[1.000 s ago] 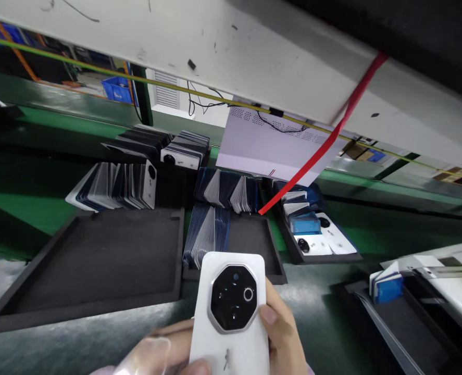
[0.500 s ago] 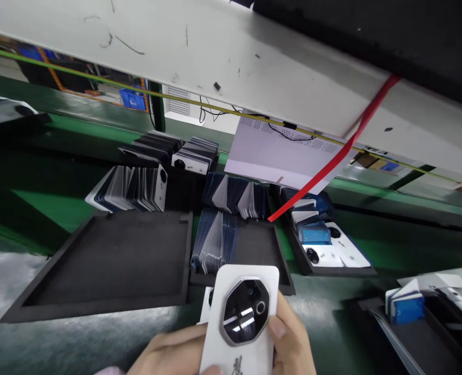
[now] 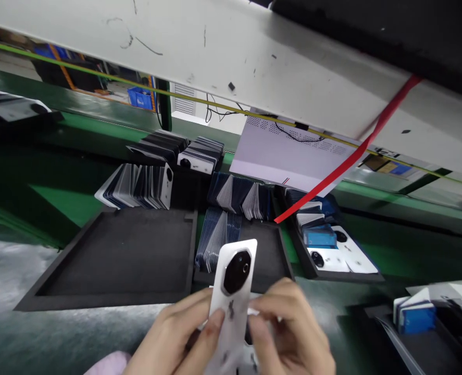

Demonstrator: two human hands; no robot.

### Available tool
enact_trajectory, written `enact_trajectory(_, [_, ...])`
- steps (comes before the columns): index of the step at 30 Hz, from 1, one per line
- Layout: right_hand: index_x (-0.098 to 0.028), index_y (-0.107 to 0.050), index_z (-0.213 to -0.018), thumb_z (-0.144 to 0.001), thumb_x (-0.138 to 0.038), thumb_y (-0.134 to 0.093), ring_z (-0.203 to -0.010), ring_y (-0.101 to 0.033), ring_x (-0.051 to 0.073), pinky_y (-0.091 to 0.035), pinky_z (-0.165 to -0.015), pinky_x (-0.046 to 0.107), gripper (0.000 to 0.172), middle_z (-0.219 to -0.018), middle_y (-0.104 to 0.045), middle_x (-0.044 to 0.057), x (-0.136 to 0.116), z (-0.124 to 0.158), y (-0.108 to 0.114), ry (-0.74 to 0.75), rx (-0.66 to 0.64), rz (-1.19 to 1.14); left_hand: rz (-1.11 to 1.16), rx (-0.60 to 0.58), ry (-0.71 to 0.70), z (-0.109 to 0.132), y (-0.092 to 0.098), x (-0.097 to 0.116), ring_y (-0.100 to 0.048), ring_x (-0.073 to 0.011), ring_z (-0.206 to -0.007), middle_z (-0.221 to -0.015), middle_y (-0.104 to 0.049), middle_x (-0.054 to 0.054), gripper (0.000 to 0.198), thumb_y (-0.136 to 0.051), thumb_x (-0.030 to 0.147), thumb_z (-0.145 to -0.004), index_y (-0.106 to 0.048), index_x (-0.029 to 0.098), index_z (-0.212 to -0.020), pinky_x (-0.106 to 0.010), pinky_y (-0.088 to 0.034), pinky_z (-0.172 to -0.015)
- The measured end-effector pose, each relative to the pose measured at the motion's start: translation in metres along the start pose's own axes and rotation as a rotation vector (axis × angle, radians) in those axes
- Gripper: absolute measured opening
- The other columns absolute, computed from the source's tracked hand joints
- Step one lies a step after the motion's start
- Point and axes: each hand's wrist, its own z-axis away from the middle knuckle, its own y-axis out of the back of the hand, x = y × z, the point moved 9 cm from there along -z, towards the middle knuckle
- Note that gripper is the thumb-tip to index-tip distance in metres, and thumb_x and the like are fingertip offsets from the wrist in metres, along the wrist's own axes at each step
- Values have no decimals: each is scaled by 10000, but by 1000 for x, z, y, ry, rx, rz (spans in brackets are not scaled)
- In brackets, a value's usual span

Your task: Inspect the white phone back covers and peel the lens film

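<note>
**Head view: one white cover in both hands, mid-turn**

Grips a white phone back cover (image 3: 231, 307) low in the middle of view, in front of the middle foam tray (image 3: 267, 250) and touching no tray. Pinches its lower half from both sides: left hand (image 3: 176, 338) with thumb and fingers closed on one long edge, right hand (image 3: 289, 328) with fingers closed on the other. Holds it tilted and partly edge-on, black octagonal camera island (image 3: 236, 271) uppermost.

Judged step: turning the cover for a look at its faces.
Next move, by judgement, calls for edge-only contact, no thumb on the glossy island, and a firm pinch, given smooth, hard, slippery plastic.

Cannot tell whether a second white piece sits under the right hand: blurred.

Materials and shapes:
- large foam tray (image 3: 117, 255): matt black, shallow, rectangular, raised rim
- rows of thin covers (image 3: 139, 185): stood on edge, fanned like cards, white and dark blue
- right tray (image 3: 304, 263): flat white covers, plus one blue-filmed piece (image 3: 320, 237)
- green belt (image 3: 59, 198): glossy
- white beam (image 3: 254, 57): scuffed, overhead
- red strap (image 3: 348, 161): slanting down toward the trays
</note>
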Motion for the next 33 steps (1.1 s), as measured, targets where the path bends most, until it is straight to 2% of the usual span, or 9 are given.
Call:
enact_trajectory(1, [-294,-728,-956,-910,-226,-747,-672,-503,155,-441,-610,275,84,-798,-563,-21,2,0,-11,-31,-119,-21,-4,-8,-10,-3,0,0,-739,-150,-876,-1025,-782,17,298,-498,275,-1082,-780,286,-985,-154,-546,-834])
enact_trajectory(3, [-297,-754,-950,-851,-284,-819,-618,-493,131,-457,-591,265,118,-844,-627,-23,10,4,-25,-117,-288,-59,-52,-24,-32,-8,-1,0,-744,-165,-918,-1076,-785,5,292,-471,238,-1081,-759,285,-1085,-181,-561,-857])
enact_trajectory(6, [-311,-778,-973,-773,-209,-857,-562,-445,96,-432,-546,246,238,-930,-682,-25,18,5,-31,-175,-367,-54,-118,-9,-72,-11,-1,-2,-757,-198,-992,-1091,-788,-16,240,-508,199,-1027,-735,261,-1075,-212,-560,-911])
enact_trajectory(8, [-294,-776,-946,-791,-184,-842,-545,-418,83,-383,-499,237,202,-948,-688,-19,23,5,-34,-207,-408,-76,-133,19,-66,-11,1,-4,-755,-208,-1006,-1014,-775,-12,169,-566,190,-996,-720,257,-1016,-204,-550,-899])
enact_trajectory(11, [-281,-750,-905,-875,-180,-794,-569,-444,88,-335,-493,235,114,-918,-670,-17,27,6,-33,-270,-449,-208,-125,15,-19,-11,-1,-8,-735,-169,-834,-811,-691,27,170,-563,195,-1025,-665,251,-902,-167,-542,-761])
enact_trajectory(15, [-286,-741,-854,-920,-254,-773,-614,-473,114,-351,-561,240,80,-756,-622,-39,38,-1,-10,-393,-276,-375,-71,-27,-3,-10,-6,-6,-731,-143,-797,-885,-748,32,271,-497,261,-1074,-716,256,-914,-151,-548,-755])
enact_trajectory(20, [-249,-717,-761,-909,-358,-804,-627,-480,114,-374,-579,214,203,-680,-597,-37,53,-9,20,-518,-31,-307,-50,0,-19,-8,-5,1,-742,-150,-737,-824,-783,50,294,-550,275,-1049,-770,273,-855,-148,-564,-727])
enact_trajectory(25, [-240,-734,-758,-881,-385,-820,-613,-447,126,-361,-565,236,208,-646,-556,-34,56,-11,24,-550,-23,-229,-90,-49,3,-6,-9,-2,-754,-144,-768,-863,-799,46,288,-551,281,-1058,-774,258,-875,-129,-569,-767])
enact_trajectory(33, [-244,-740,-769,-881,-389,-814,-620,-465,128,-363,-577,250,197,-664,-588,-34,58,-10,25,-557,-20,-199,-97,-71,-9,-7,-11,-1,-744,-145,-779,-886,-794,40,288,-548,286,-1059,-796,271,-916,-123,-569,-787])
